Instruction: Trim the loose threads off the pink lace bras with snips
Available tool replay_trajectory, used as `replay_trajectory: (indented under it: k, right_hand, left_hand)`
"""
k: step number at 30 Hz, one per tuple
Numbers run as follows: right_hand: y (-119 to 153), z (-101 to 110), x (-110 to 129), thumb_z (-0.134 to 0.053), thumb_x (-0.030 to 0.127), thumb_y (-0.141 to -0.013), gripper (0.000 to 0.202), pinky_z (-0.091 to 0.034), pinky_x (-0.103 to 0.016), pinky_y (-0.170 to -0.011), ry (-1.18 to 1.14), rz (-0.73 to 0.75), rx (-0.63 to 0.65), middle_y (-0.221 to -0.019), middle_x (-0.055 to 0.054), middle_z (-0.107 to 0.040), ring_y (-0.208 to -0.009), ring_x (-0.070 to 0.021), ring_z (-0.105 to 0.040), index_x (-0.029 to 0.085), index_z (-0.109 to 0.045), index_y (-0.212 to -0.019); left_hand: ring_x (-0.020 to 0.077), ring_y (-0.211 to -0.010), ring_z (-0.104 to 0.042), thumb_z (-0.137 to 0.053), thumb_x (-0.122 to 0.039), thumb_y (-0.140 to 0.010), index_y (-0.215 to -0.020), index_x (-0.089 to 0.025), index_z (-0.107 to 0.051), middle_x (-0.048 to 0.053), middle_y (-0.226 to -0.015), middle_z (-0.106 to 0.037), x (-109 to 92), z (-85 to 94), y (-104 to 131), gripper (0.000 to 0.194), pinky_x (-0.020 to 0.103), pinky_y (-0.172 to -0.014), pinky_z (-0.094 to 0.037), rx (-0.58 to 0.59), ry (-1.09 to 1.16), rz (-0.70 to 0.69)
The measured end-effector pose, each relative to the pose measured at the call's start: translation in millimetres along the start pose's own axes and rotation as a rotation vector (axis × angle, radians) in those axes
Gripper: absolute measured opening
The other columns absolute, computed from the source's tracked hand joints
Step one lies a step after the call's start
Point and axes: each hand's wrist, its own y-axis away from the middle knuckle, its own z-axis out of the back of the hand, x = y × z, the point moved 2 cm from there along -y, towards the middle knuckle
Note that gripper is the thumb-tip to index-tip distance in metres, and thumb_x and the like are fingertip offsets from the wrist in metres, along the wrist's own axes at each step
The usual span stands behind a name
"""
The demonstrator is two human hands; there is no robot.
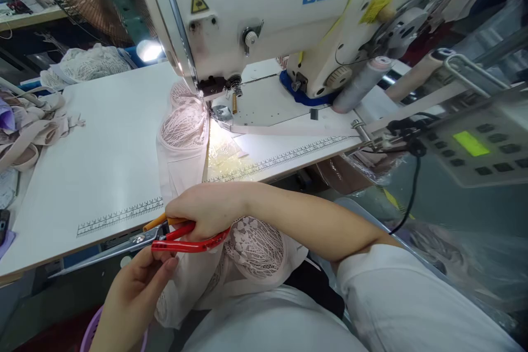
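Note:
My right hand (210, 209) reaches across from the right, closed around the red handles of a pair of scissors (190, 245). The metal blades point left past the table's front edge. An orange stick-like piece (155, 222) pokes out beside the same hand; its kind is unclear. Just under the red handle, my left hand (136, 283) has thumb and fingers pinched together; what lies between them is hidden. Pale pink lace bra cups (258, 247) hang over my lap. More of the pale lace garment (183, 126) lies on the table, its edge at the sewing machine's needle area.
The JUKI sewing machine (256, 16) stands over the white table (115, 148). Fabric straps (37, 126) are heaped at left, with a lace pile (94, 63) behind. A control panel (482, 137) and tape roll (363, 85) are at right. A purple basket (88, 330) sits below.

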Motion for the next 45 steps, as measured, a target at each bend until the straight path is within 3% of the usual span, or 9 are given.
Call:
replay_trajectory:
  k: [8,14,19,21,27,29,35,39,45]
  right_hand:
    - [1,-4,2,-0.054,0.018,-0.075,0.024,-0.031,-0.026,-0.051,0.006,0.021,-0.045,-0.068,0.002,-0.048,-0.059,-0.0127,-0.043,0.021,-0.031,-0.068]
    - [2,-9,-1,-0.056,0.017,-0.074,0.023,-0.032,-0.026,-0.051,-0.062,0.023,-0.096,-0.068,0.003,-0.048,-0.06,-0.0124,-0.044,0.021,-0.034,-0.069]
    - [24,-27,-6,-0.065,0.023,-0.072,0.026,-0.037,-0.023,-0.058,-0.413,-0.095,-0.428,-0.07,0.005,-0.048,-0.064,-0.0115,-0.047,0.021,-0.04,-0.079]
    - [42,-40,-9,-0.069,0.029,-0.068,0.033,-0.036,-0.023,-0.057,-0.507,-0.109,-0.479,-0.071,0.005,-0.046,-0.061,-0.0111,-0.043,0.021,-0.04,-0.08]
    - [80,-94,-22,-0.068,0.044,-0.068,0.041,-0.025,-0.023,-0.05,-0.275,-0.311,-0.047,-0.062,0.005,-0.039,-0.053,-0.0097,-0.031,0.021,-0.035,-0.064]
    - [82,-106,-23,-0.065,0.051,-0.07,0.043,-0.025,-0.023,-0.049,-0.297,-0.376,0.019,-0.061,0.005,-0.04,-0.052,-0.0096,-0.032,0.021,-0.036,-0.065]
    - [70,-107,-15,-0.067,0.05,-0.069,0.043,-0.025,-0.022,-0.049,-0.315,-0.469,0.018,-0.064,0.004,-0.042,-0.054,-0.0097,-0.035,0.02,-0.035,-0.066]
    - [64,-101,-7,-0.068,0.044,-0.07,0.041,-0.025,-0.021,-0.049,-0.307,-0.496,-0.028,-0.063,0.005,-0.041,-0.053,-0.0089,-0.032,0.02,-0.035,-0.066]
    - [61,-99,-1,-0.068,0.042,-0.069,0.039,-0.024,-0.021,-0.048,-0.268,-0.523,-0.047,-0.061,0.004,-0.043,-0.051,-0.009,-0.033,0.02,-0.036,-0.065]
  left_hand:
    - [0.0226,-0.073,-0.062,-0.076,-0.055,-0.063,-0.085,-0.018,-0.069,0.004,-0.073,-0.069,-2,-11.6,2,0.044,0.028,-0.064,-0.05,-0.149,0.164,0.089]
    - [0.0234,-0.071,-0.06,-0.076,-0.051,-0.066,-0.073,-0.016,-0.074,0.004,-0.063,-0.066,12,-17.6,-8,0.036,0.031,-0.067,-0.048,0.049,0.322,0.083]
    - [0.0205,-0.075,-0.06,-0.073,-0.042,-0.074,-0.08,-0.02,-0.075,0.003,-0.071,-0.068,11,-16.5,-8,0.022,0.028,-0.072,-0.048,0.103,0.354,0.009]
    - [0.0181,-0.071,-0.058,-0.07,-0.042,-0.078,-0.085,-0.021,-0.075,0.002,-0.073,-0.068,15,-14.8,-6,0.023,0.025,-0.066,-0.047,0.113,0.354,0.02]
    - [0.0166,-0.072,-0.058,-0.069,-0.045,-0.078,-0.085,-0.023,-0.076,0.002,-0.072,-0.069,20,-15.4,-6,0.024,0.022,-0.066,-0.046,0.158,0.4,0.0]
    - [0.017,-0.07,-0.058,-0.069,-0.046,-0.077,-0.083,-0.023,-0.077,0.002,-0.07,-0.068,17,-17.8,-6,0.025,0.022,-0.063,-0.045,0.171,0.414,0.015]
    - [0.0158,-0.064,-0.053,-0.069,-0.051,-0.073,-0.069,-0.017,-0.073,0.003,-0.065,-0.065,8,-20.9,-4,0.035,0.022,-0.059,-0.041,0.146,0.351,0.009]
    - [0.0107,-0.053,-0.039,-0.07,-0.055,-0.068,-0.054,-0.013,-0.061,-0.001,-0.054,-0.049,2,-21.4,-4,0.045,0.02,-0.05,-0.031,0.107,0.351,0.038]
    - [0.0112,-0.052,-0.035,-0.069,-0.055,-0.065,-0.052,-0.014,-0.056,-0.002,-0.053,-0.044,-3,-21.0,-5,0.045,0.022,-0.05,-0.029,0.081,0.337,0.061]
